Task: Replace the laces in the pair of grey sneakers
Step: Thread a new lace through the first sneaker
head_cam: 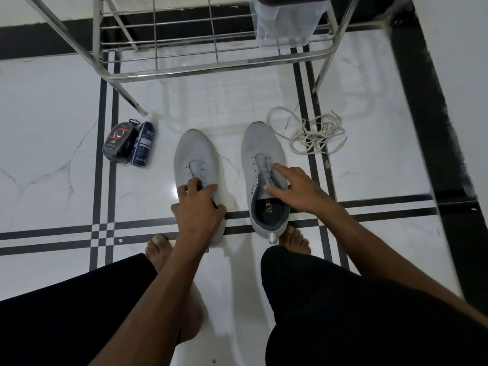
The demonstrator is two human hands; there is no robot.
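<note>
Now the left hand grips the left sneaker's collar; the right hand, fingers straight, touches the right sneaker's tongue.

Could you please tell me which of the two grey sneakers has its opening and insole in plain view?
The right sneaker, beside the loose laces: its dark insole shows behind the right hand. The left sneaker has its opening covered by the left hand.

White tile floor w/ black stripes: two grey sneakers centre, loose laces right, shoe-care packs left, rack legs at far edge.
</note>
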